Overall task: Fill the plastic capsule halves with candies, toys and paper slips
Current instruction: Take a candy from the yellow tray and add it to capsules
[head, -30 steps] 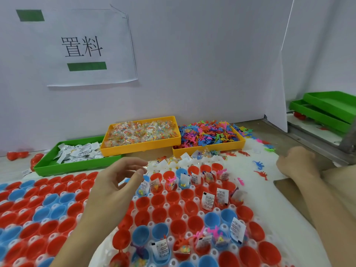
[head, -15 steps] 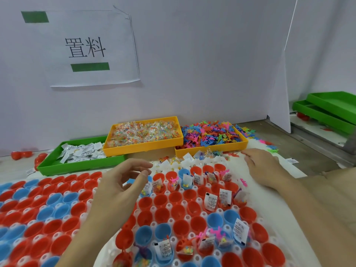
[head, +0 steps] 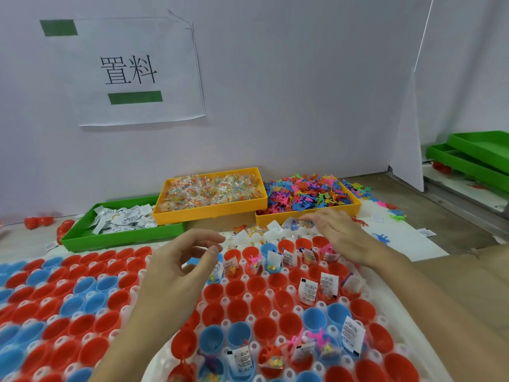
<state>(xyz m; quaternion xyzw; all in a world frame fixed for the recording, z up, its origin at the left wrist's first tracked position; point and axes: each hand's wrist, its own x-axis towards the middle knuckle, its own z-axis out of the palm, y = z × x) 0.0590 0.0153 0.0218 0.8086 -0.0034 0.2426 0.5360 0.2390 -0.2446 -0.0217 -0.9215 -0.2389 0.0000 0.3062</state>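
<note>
While capsule halves (head: pixel 234 289) wait, both hands (head: pixel 341 232) hover

A work table (head: pixel 429 205) carries a white holder tray (head: pixel 385 296) of red and blue capsule halves under the left hand (head: pixel 170 274). Beyond the right hand (head: pixel 338 232) sit a green tray (head: pixel 121 238) and two yellow trays (head: pixel 209 213).

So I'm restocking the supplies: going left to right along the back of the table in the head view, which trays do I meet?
Green tray of paper slips → yellow tray of candies → yellow tray of toys.
</note>
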